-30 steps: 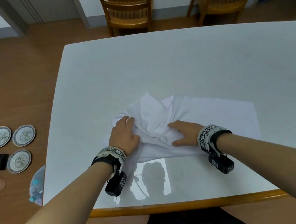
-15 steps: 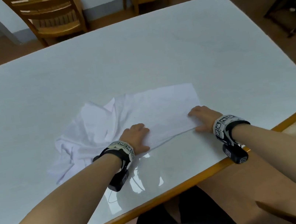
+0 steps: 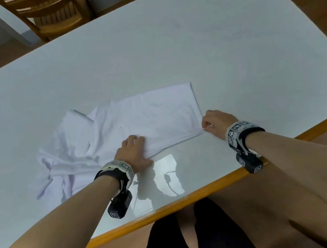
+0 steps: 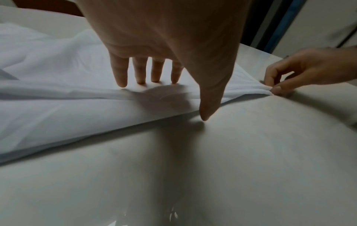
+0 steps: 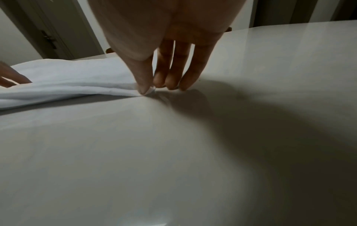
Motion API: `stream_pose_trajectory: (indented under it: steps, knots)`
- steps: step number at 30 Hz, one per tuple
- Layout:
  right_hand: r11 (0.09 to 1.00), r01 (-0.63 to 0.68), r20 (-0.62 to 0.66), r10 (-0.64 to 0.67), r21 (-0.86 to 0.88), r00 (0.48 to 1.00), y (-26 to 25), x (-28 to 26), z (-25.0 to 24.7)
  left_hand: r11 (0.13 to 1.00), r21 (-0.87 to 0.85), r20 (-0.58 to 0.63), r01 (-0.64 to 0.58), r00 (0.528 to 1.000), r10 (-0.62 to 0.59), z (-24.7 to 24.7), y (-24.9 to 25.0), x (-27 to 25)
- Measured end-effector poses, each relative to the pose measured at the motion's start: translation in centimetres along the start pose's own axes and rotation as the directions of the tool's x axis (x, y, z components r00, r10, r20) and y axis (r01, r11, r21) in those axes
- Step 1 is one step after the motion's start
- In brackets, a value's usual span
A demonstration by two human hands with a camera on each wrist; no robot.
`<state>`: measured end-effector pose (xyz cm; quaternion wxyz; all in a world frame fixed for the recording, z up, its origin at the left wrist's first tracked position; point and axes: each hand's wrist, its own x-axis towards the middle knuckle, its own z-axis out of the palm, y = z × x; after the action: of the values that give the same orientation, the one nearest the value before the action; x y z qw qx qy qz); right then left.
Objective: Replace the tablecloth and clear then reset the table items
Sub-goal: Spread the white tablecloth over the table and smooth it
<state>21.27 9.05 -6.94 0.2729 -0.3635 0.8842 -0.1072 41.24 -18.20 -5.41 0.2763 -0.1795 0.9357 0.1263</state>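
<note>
A white tablecloth (image 3: 140,119) lies partly folded on the white table (image 3: 209,41), flat on its right half and crumpled at its left. My left hand (image 3: 133,151) rests flat on the cloth's near edge, fingers (image 4: 120,76) straight on the fabric (image 4: 58,107) and thumb tip on the bare tabletop. My right hand (image 3: 214,121) pinches the cloth's near right corner (image 5: 148,90) between thumb and fingertips (image 5: 172,82), pulling that edge taut. The same pinch shows in the left wrist view, with the right hand (image 4: 289,76) at the corner.
The table's wooden front edge (image 3: 191,196) runs just below my wrists. A wooden chair (image 3: 51,15) stands at the far left side of the table. Brown floor surrounds the table. My legs (image 3: 193,237) are under the front edge.
My right hand slid right along the cloth's near edge and now pinches its corner, and the right half lies flatter. My left hand moved right and presses the edge. The head view turned right.
</note>
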Motion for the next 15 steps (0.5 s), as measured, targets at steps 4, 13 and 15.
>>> stream_pose_trajectory:
  steps: [4,13,15]
  knots:
    - [0.996,-0.042,-0.014,0.043,0.084,0.999,-0.3,-0.1,-1.0,0.996,-0.031,-0.003,0.081,0.997,-0.082,-0.2,1.5,-0.1]
    - [0.968,0.109,-0.184,-0.067,0.227,0.981,-2.8,1.9,-8.4,0.991,0.024,-0.003,0.134,0.991,-0.134,-3.2,1.6,1.4]
    - [0.949,0.071,-0.191,-0.011,0.308,0.981,-3.5,3.1,-9.7,0.989,0.065,-0.029,0.131,0.991,-0.129,-4.4,1.0,2.2]
